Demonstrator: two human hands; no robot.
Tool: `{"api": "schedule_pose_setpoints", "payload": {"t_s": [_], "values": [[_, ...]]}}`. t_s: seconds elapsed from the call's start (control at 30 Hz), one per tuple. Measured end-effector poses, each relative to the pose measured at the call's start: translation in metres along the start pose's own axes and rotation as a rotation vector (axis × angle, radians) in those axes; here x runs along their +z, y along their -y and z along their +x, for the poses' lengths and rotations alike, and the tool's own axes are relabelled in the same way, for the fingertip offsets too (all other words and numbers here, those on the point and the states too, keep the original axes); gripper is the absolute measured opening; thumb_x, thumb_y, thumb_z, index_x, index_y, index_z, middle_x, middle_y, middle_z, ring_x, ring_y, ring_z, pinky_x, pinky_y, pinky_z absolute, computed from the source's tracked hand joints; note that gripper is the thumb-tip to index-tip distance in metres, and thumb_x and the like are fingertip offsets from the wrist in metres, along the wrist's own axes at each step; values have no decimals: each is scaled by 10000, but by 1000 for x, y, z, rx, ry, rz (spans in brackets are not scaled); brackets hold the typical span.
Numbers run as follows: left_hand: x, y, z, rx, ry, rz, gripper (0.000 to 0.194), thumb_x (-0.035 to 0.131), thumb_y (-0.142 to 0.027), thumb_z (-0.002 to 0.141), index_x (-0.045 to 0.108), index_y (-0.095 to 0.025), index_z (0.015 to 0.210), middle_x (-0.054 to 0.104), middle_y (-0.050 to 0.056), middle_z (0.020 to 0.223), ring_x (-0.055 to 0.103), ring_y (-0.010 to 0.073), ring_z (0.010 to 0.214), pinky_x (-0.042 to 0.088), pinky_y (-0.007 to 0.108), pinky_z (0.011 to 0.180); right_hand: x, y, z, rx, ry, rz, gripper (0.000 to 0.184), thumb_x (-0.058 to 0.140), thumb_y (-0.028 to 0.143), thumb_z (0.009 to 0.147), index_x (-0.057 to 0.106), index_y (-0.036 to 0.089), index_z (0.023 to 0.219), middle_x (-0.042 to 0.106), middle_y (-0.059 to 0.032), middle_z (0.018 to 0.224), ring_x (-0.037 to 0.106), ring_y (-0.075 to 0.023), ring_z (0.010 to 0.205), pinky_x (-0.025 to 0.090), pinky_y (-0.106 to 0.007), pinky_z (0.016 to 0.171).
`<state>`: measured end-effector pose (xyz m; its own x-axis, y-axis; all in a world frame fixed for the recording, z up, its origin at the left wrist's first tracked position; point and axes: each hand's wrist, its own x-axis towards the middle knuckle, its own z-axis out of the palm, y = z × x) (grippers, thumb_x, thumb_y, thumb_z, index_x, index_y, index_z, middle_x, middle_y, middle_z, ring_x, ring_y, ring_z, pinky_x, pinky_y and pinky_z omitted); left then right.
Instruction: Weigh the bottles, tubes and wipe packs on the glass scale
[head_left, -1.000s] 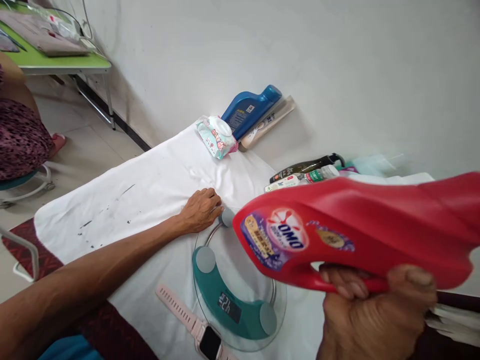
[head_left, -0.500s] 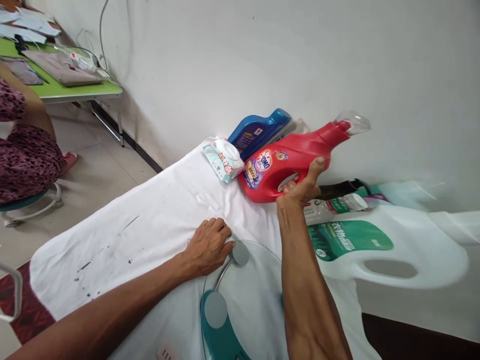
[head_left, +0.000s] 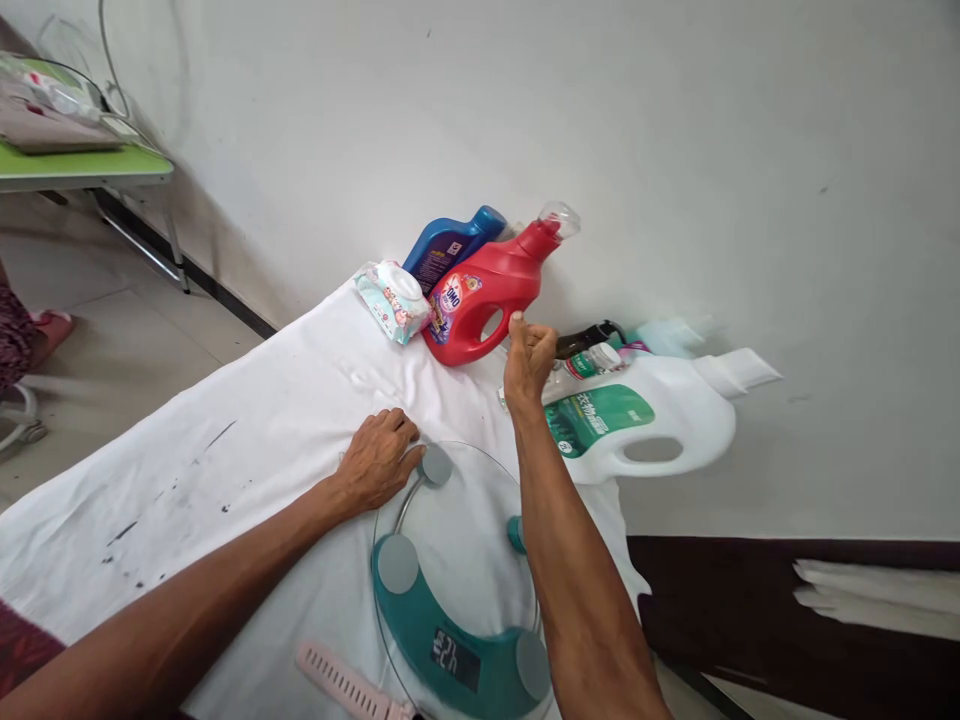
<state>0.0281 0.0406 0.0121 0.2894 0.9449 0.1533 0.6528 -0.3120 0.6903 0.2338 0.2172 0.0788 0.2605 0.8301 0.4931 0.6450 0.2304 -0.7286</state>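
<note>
White cloth (head_left: 292,370) is spread out. Beside the loosely open right hand (head_left: 531,360), contact unclear, a red plastic bottle (head_left: 506,270), probably heavy, is best gripped by its stiff handle, beyond the round glass scale (head_left: 465,540) touched by the left hand (head_left: 375,460), fingers relaxed.

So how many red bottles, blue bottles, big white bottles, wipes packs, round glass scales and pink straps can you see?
Red bottle: 1
Blue bottle: 1
Big white bottle: 1
Wipes pack: 1
Round glass scale: 1
Pink strap: 1
Total: 6
</note>
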Motion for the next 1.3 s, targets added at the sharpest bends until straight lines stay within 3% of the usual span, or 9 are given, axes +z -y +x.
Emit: {"api": "schedule_pose_setpoints", "payload": {"t_s": [0.1,0.23,0.4,0.6,0.77,0.87,1.03,1.3], "values": [[0,0,0,-17,6,10,203,541,-300,1073,699,-176,1100,693,110,1173,648,289,1079,519,461,973,-47,-8,-25,-68,-118,-135,558,666,705,834,479,242,1083,642,-94,1059,632,-268,1001,548,-488,945],[0,1,0,-13,1,12,217,535,-307,1072,705,-174,1100,690,116,1187,646,296,1075,519,474,985,-87,-24,-43,-55,-224,-298,547,676,575,849,470,227,1217,594,-169,1294,581,-319,1221,495,-551,1095],[1,4,-1,7,-14,7,225,526,-317,1067,706,-182,1082,690,115,1168,646,293,1047,525,486,980,-79,-46,-37,184,-227,-302,741,737,550,802,426,143,1338,507,-262,1442,489,-391,1421,371,-573,1236],[2,4,-1,6,-19,1,227,510,-319,1064,700,-194,1072,688,107,1163,638,278,1030,529,478,971,-51,-65,-9,246,-279,-295,696,706,485,844,405,187,1397,524,-226,1468,485,-372,1442,375,-575,1238],[0,1,-1,-7,-10,-3,228,518,-321,1066,706,-194,1078,687,110,1163,642,282,1049,521,465,973,-42,-69,6,273,-291,-318,673,799,413,746,495,174,1297,516,-258,1477,400,-427,1491,336,-620,1245],[0,1,-1,-4,-16,-1,217,530,-313,1061,713,-197,1068,689,109,1160,645,282,1058,515,459,979,-49,-67,6,279,-271,-313,659,855,415,674,543,191,1209,570,-225,1407,449,-410,1432,337,-618,1239],[0,3,-2,3,-16,26,218,540,-315,1060,718,-190,1069,684,113,1163,652,280,1068,512,444,976,-70,-52,-10,281,-224,-280,578,874,380,616,570,203,1074,666,-121,1182,604,-323,1172,439,-575,1136],[-4,2,-5,15,-12,57,258,523,-307,1072,730,-154,1088,697,128,1174,666,281,1090,514,423,970,-105,3,-60,268,-293,-185,559,910,366,570,612,178,1004,687,-58,983,658,-275,971,518,-524,1028]]}}
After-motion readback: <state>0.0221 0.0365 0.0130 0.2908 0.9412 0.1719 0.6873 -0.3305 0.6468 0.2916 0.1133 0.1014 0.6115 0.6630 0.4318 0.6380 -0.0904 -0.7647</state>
